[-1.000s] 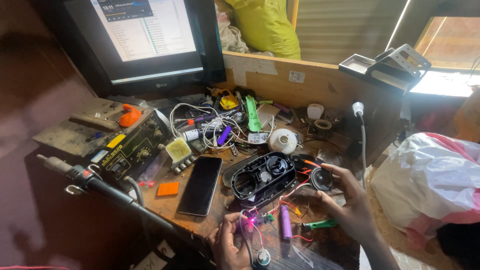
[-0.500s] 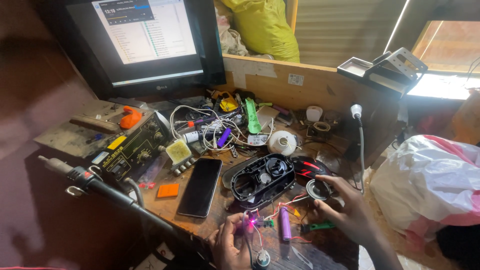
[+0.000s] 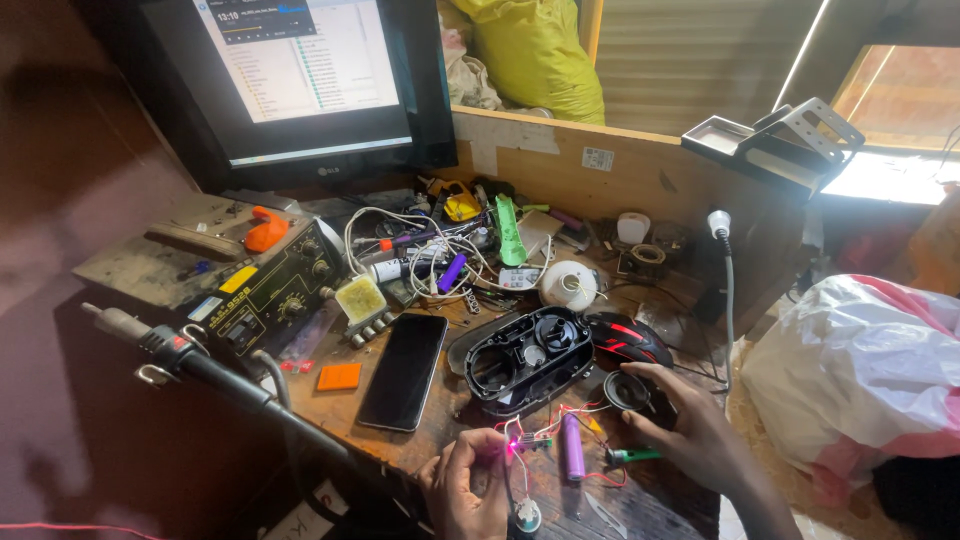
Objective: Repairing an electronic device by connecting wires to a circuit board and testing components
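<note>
— Where's the little lit circuit board?

— Just in front of the open black speaker shell, at the near edge of the worktop. The left hand pinches it; the right hand lies spread, fingertips on the small round speaker right of the shell.

— Handling advice?

— Grip the board by its edges, I'd say, and keep the thin wires slack, clear of the purple battery cell.

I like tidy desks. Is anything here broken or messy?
Yes. The black shell lies open and gutted, its speaker and purple battery dangling out on thin wires. Behind it, white cables sit in a tangle.
</note>
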